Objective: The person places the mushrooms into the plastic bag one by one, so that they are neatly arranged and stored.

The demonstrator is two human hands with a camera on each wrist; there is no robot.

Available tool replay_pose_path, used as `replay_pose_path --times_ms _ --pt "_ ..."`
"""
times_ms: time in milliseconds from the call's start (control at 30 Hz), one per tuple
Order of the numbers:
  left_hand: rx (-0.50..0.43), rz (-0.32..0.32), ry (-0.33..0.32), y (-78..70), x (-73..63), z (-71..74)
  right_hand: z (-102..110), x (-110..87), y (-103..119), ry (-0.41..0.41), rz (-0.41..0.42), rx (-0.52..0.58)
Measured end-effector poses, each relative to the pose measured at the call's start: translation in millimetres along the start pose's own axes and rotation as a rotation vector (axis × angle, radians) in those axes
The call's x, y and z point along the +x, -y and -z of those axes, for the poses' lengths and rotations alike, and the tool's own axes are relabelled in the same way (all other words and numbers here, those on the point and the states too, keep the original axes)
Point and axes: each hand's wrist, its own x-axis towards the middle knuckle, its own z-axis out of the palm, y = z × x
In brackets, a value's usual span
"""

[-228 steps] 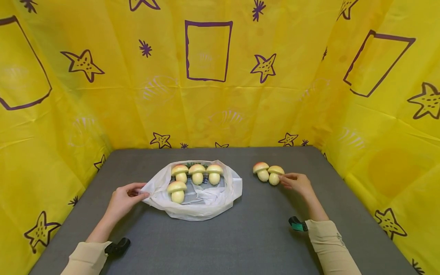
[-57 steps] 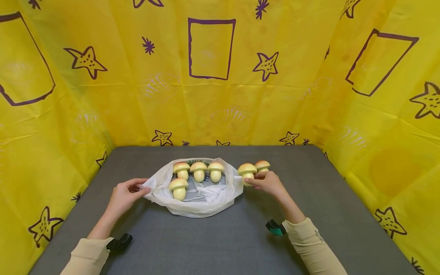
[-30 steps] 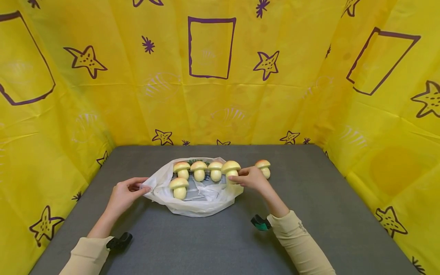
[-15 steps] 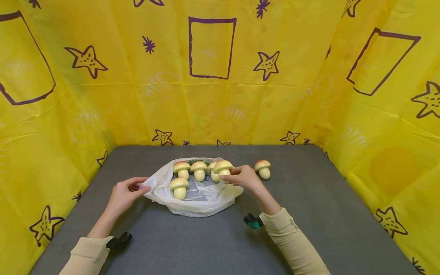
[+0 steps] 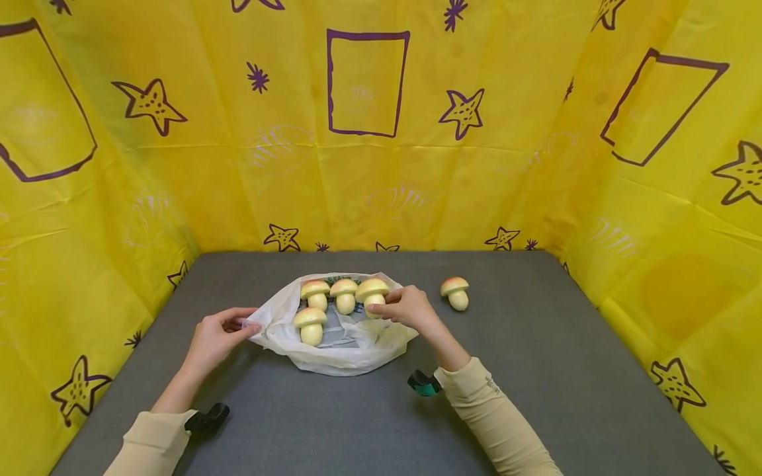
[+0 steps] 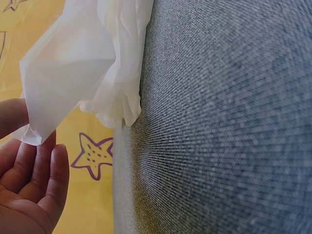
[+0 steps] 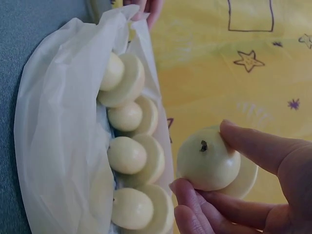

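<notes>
My left hand pinches the left edge of a white plastic bag between thumb and fingers, and the bag's mouth gapes wide. In the left wrist view that pinched corner of the bag is stretched out. My right hand holds a toy mushroom by its stem over the right part of the bag; from the head it hides most of another one behind. Several similar mushrooms sit inside, one of them in front. The right wrist view shows the held mushroom apart from the bagged ones.
One more mushroom lies on the grey table, right of the bag. Yellow cloth with purple drawings hangs behind and along both sides of the table.
My right hand has picked up one of the two mushrooms on the right and carried it left over the bag. My left hand has kept its grip on the bag's edge.
</notes>
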Motion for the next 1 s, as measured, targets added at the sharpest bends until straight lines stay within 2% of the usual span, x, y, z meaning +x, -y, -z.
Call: replay_pose_path --times_ms 433,1000 --pt "0.004 0.004 -0.003 -0.1 -0.6 0.1 -23.1 6.0 8.1 0.029 0.061 -0.053" --pt "0.014 0.002 -0.007 1.6 0.3 2.0 -53.9 13.9 8.0 0.036 0.031 -0.065"
